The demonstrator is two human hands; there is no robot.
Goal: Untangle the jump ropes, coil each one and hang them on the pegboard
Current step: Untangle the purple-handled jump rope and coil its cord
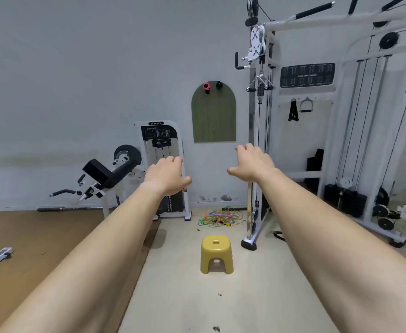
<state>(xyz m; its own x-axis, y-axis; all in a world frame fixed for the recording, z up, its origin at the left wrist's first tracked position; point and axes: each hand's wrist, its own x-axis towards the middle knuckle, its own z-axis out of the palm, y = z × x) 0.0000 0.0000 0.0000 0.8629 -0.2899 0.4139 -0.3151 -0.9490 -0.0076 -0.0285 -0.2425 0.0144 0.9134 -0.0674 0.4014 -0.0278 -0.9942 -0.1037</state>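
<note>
A tangled heap of jump ropes (221,218), green, yellow and orange cords with pink and purple handles, lies on the floor against the far wall. Above it an arched green pegboard (213,114) hangs on the wall, with a pink peg (206,86) and a black peg (219,85) near its top. Both my arms stretch forward at chest height, far short of the ropes. My left hand (167,175) and my right hand (252,164) are palm down with relaxed fingers, holding nothing.
A yellow plastic stool (216,254) stands on the pale mat between me and the ropes. A white cable machine (259,140) rises just right of the heap. A bicep/tricep machine (163,169) stands to its left. Brown flooring lies at the left.
</note>
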